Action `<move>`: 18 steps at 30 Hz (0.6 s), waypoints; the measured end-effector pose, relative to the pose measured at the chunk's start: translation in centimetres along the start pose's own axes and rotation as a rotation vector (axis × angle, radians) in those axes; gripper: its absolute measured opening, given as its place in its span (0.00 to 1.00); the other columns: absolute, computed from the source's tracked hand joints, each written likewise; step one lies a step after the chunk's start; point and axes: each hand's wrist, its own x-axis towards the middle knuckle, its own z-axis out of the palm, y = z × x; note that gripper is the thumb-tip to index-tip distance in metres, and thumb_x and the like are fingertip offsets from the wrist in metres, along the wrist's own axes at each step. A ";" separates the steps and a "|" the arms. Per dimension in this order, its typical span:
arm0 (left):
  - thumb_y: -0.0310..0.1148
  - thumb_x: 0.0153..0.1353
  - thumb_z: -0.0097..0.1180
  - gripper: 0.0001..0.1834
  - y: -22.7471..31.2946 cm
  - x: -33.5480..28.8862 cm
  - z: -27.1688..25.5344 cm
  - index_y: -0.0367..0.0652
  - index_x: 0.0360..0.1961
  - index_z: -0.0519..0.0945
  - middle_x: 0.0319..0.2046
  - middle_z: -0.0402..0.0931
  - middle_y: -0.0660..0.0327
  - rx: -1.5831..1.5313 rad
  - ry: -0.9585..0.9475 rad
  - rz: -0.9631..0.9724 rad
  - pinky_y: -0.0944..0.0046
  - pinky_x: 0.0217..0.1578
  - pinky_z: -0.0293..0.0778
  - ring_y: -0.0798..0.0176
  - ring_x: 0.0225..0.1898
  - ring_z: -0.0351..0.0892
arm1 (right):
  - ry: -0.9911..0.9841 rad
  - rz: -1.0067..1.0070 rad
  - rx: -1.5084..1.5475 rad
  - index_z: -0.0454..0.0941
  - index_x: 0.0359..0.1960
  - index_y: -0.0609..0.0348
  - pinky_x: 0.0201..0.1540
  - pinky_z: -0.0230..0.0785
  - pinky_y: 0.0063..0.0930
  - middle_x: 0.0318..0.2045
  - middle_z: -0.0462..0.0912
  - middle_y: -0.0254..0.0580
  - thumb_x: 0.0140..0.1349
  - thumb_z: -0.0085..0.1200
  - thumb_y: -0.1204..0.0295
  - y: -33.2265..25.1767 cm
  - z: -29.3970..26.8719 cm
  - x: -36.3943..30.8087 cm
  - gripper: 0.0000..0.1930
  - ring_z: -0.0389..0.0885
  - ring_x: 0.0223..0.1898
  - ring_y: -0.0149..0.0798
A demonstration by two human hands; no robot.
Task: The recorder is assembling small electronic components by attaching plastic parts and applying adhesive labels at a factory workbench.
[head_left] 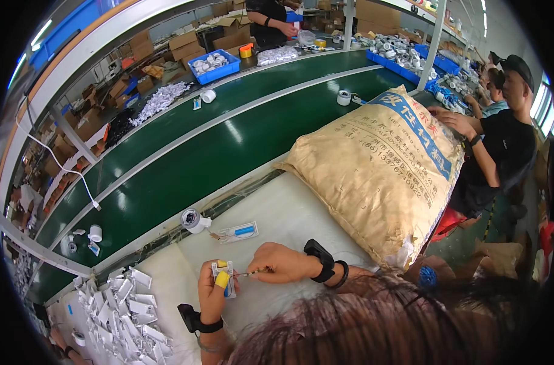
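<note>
My left hand (211,297), with yellow covers on its thumb and a finger, holds a small white plastic housing (230,288) with something blue inside. From the right, my right hand (280,261) grips a thin tool with a metal shaft (250,273), its tip at the housing. Whether that tool is a screwdriver I cannot tell. Just beyond my hands lies a similar white housing holding a blue cylinder (244,230). A round white device with a dark face (192,219) stands farther left, by the bench edge.
White plastic shells (128,310) are heaped left of my hands. A big brown sack (380,176) lies to the right. Past the bench runs a green conveyor (228,152), with a blue bin of white parts (214,66) at its far side. A co-worker (502,134) is beyond the sack.
</note>
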 end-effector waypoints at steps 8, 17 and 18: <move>0.29 0.68 0.44 0.09 -1.4 0.3 1.9 0.41 0.48 0.66 0.30 0.75 0.59 -0.142 0.046 -0.123 0.68 0.22 0.73 0.67 0.22 0.75 | 0.413 0.048 -0.247 0.81 0.37 0.53 0.45 0.69 0.34 0.28 0.80 0.33 0.54 0.61 0.73 0.2 2.1 -0.4 0.08 0.78 0.36 0.41; 0.24 0.64 0.45 0.10 -2.9 0.2 1.9 0.40 0.47 0.67 0.29 0.73 0.58 -0.124 0.081 -0.162 0.66 0.20 0.75 0.66 0.21 0.74 | 0.355 -0.026 -0.146 0.80 0.41 0.54 0.48 0.68 0.34 0.35 0.81 0.36 0.58 0.58 0.73 0.5 2.8 -0.1 0.09 0.78 0.39 0.41; 0.24 0.63 0.45 0.11 -2.6 0.1 2.2 0.40 0.47 0.67 0.29 0.73 0.58 -0.317 0.121 -0.233 0.66 0.20 0.75 0.66 0.21 0.74 | 0.335 -0.051 -0.148 0.79 0.42 0.55 0.48 0.68 0.33 0.37 0.80 0.37 0.58 0.58 0.73 0.5 2.8 -0.1 0.09 0.78 0.40 0.41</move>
